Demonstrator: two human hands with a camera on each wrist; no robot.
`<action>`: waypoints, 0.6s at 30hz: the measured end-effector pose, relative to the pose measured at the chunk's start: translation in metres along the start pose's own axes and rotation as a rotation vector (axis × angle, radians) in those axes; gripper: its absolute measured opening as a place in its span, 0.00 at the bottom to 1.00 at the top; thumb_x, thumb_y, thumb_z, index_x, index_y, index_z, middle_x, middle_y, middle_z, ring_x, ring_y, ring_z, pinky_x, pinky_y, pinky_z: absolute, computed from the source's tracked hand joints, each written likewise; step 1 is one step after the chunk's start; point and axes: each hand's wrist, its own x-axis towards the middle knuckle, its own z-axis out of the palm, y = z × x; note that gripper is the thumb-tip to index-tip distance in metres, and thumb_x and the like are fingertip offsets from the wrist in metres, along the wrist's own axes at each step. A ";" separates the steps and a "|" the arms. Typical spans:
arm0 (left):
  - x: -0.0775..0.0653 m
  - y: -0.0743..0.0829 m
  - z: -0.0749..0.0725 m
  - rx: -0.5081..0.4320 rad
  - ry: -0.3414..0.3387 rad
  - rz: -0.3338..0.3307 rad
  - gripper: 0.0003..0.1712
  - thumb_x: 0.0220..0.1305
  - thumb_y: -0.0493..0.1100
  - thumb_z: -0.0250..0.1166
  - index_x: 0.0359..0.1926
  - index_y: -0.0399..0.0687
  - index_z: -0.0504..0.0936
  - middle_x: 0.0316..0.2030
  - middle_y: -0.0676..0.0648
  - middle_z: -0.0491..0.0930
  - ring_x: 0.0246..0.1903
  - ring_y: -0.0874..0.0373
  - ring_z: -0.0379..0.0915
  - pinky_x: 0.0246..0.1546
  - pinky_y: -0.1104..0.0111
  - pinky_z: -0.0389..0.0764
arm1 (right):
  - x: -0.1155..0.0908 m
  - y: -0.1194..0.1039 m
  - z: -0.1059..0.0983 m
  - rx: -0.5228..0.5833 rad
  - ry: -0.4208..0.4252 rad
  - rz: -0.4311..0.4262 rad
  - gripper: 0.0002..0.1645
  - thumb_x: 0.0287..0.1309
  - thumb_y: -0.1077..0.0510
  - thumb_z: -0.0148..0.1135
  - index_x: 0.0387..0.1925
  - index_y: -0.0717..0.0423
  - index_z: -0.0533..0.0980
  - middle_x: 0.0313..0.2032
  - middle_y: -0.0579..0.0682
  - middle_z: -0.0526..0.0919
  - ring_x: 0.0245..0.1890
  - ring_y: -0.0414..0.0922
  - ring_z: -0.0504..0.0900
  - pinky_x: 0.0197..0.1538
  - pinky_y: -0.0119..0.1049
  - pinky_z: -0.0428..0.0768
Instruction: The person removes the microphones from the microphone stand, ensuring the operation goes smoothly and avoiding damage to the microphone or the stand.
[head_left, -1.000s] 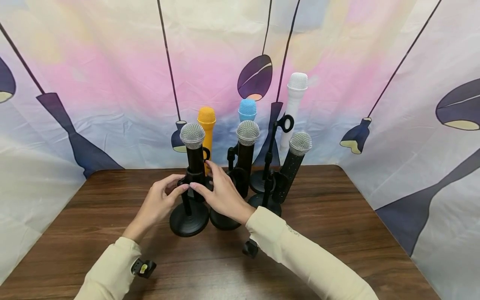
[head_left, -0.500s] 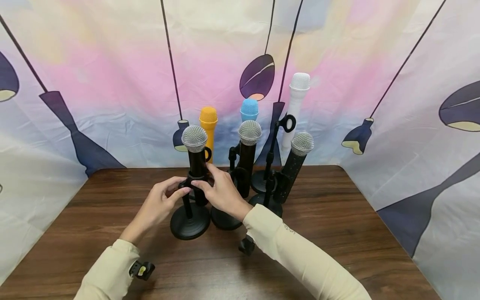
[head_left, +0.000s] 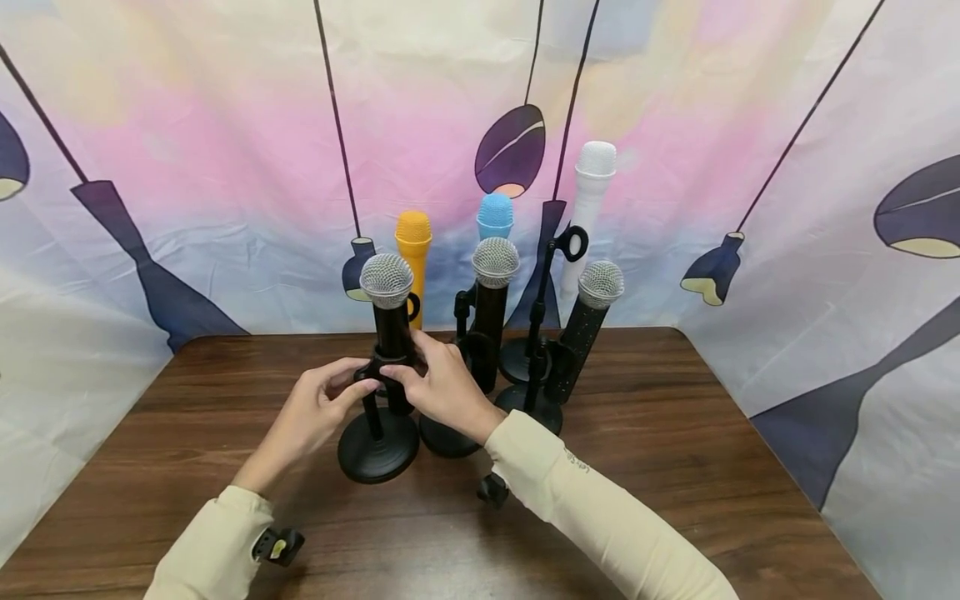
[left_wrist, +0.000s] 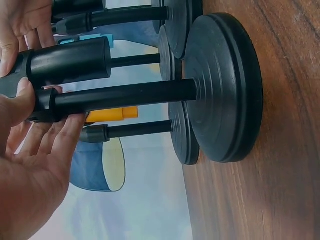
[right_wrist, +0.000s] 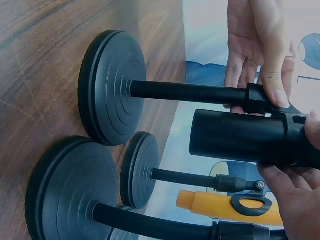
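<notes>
A black microphone with a silver mesh head (head_left: 387, 281) sits in the clip of a black desk stand (head_left: 378, 450) at the left front of the group. My left hand (head_left: 311, 408) pinches the top joint of that stand between thumb and fingers. In the left wrist view, the left thumb (left_wrist: 25, 95) lies on the joint, with the fingers behind the pole. My right hand (head_left: 453, 392) grips the microphone's body at the clip, thumb in front and fingers at its far side. The microphone's lower end (right_wrist: 235, 135) hangs beside the pole, above the base.
Two more silver-headed black microphones (head_left: 495, 265) (head_left: 600, 285) stand in clips to the right. Behind are yellow (head_left: 413, 242), blue (head_left: 495, 217) and white (head_left: 592, 179) microphones. An empty stand clip (head_left: 573, 242) rises beside the white one. A printed cloth backs the wooden table (head_left: 637, 467).
The front left microphone and its stand have shifted slightly toward me, with the mesh head lower. Both hands have moved with them and keep their hold. The other microphones stay put.
</notes>
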 end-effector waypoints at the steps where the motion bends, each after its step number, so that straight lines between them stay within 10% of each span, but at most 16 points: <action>1: -0.001 0.001 0.000 -0.003 -0.002 -0.003 0.19 0.72 0.42 0.65 0.60 0.40 0.81 0.51 0.41 0.85 0.43 0.58 0.84 0.37 0.71 0.81 | 0.000 0.000 0.000 0.001 0.000 0.001 0.22 0.71 0.54 0.63 0.61 0.57 0.73 0.38 0.46 0.85 0.22 0.34 0.80 0.30 0.28 0.79; 18: -0.015 0.012 0.004 -0.051 -0.020 0.045 0.17 0.69 0.39 0.68 0.56 0.39 0.83 0.43 0.43 0.88 0.28 0.62 0.82 0.24 0.70 0.78 | -0.018 -0.010 -0.005 -0.007 0.001 -0.029 0.24 0.70 0.54 0.64 0.62 0.60 0.73 0.48 0.51 0.87 0.41 0.31 0.85 0.43 0.25 0.82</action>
